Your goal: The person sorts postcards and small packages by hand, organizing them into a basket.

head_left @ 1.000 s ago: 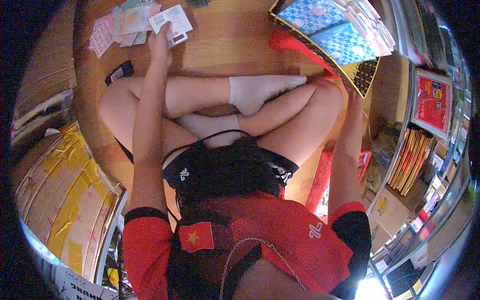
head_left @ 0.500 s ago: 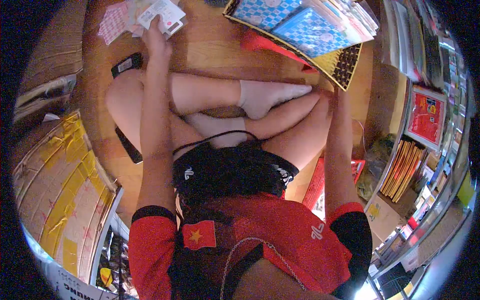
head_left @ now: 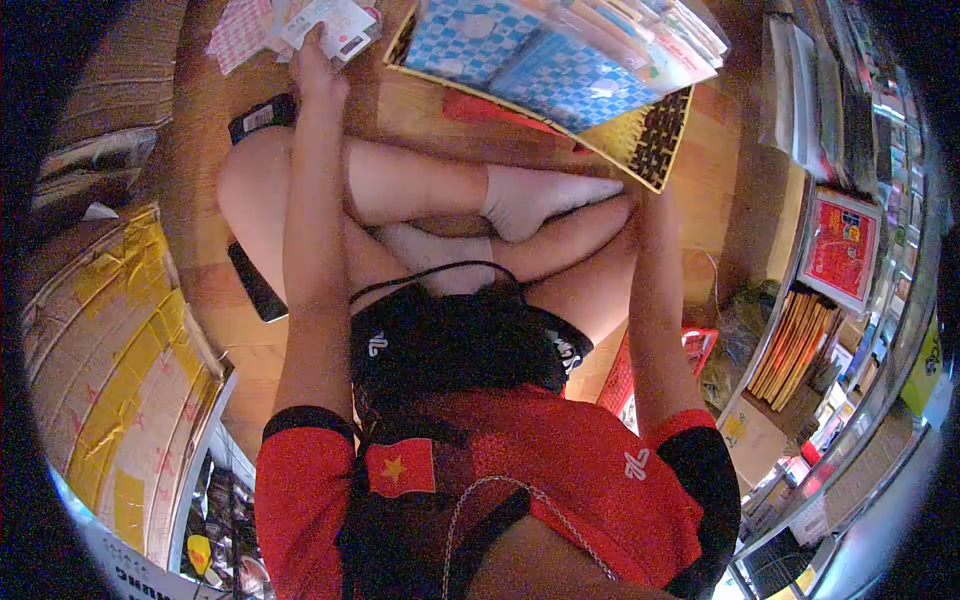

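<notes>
At the top left, my left hand point(head_left: 318, 72) is closed on a white packet point(head_left: 340, 28), its thumb lying over the front. Pink-checked packets point(head_left: 238, 35) fan out beside it. A dark woven basket with a yellow rim point(head_left: 658, 150) is tilted at the top centre. Inside it are blue-checked packets point(head_left: 572, 78) and a row of clear-wrapped, pale packets point(head_left: 668, 50). My right forearm reaches up to the basket's lower right corner, and my right hand is hidden behind that corner, so its fingers do not show.
My crossed legs lie on the wooden floor point(head_left: 235, 345). A dark phone-like slab point(head_left: 256, 283) is beside my left knee. Taped cardboard point(head_left: 120, 390) stands at left. Shelves with orange-edged items point(head_left: 795, 350) and a red framed card point(head_left: 840, 250) line the right. A red basket point(head_left: 622, 375) is near my right arm.
The woven basket and its packets have shifted left, closer to the packets in my left hand. My right forearm has moved left with it. My left hand has barely moved.
</notes>
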Motion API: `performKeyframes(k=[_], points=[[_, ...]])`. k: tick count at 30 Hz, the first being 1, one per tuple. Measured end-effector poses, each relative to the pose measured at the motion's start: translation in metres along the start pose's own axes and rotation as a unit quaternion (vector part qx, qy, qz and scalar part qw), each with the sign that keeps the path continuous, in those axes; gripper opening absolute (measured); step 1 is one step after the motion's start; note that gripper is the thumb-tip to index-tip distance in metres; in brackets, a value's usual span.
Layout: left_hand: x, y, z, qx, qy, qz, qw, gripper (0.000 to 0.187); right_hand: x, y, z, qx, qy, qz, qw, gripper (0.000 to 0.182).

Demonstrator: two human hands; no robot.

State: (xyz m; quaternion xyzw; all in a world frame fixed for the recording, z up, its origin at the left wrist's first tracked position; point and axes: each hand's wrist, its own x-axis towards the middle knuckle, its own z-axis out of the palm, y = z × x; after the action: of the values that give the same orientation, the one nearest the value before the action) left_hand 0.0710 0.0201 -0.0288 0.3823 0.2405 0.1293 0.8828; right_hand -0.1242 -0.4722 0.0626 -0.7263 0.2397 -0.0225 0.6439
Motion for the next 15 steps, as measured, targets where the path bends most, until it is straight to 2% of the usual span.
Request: performKeyframes(k=[2,6,12,15], points=[[-0.005,0.001,0.006,-0.004,0.001,-0.01,1.0,0.036,0.001,0.0,0.006,-0.033,-0.005,-0.011,0.999,0.036],[0.013,-0.002,-0.004,0.084,0.027,-0.027,0.996,0.037,0.008,-0.005,0.03,-0.127,-0.03,-0.053,0.99,0.036],[-0.021,0.051,-0.018,-0.12,-0.169,-0.091,0.974,0.045,0.038,-0.005,0.077,-0.268,-0.093,-0.136,0.949,0.036],[-0.064,0.11,0.003,-0.029,-0.205,-0.017,0.978,0.043,0.047,-0.008,0.088,-0.276,-0.091,-0.15,0.945,0.036]])
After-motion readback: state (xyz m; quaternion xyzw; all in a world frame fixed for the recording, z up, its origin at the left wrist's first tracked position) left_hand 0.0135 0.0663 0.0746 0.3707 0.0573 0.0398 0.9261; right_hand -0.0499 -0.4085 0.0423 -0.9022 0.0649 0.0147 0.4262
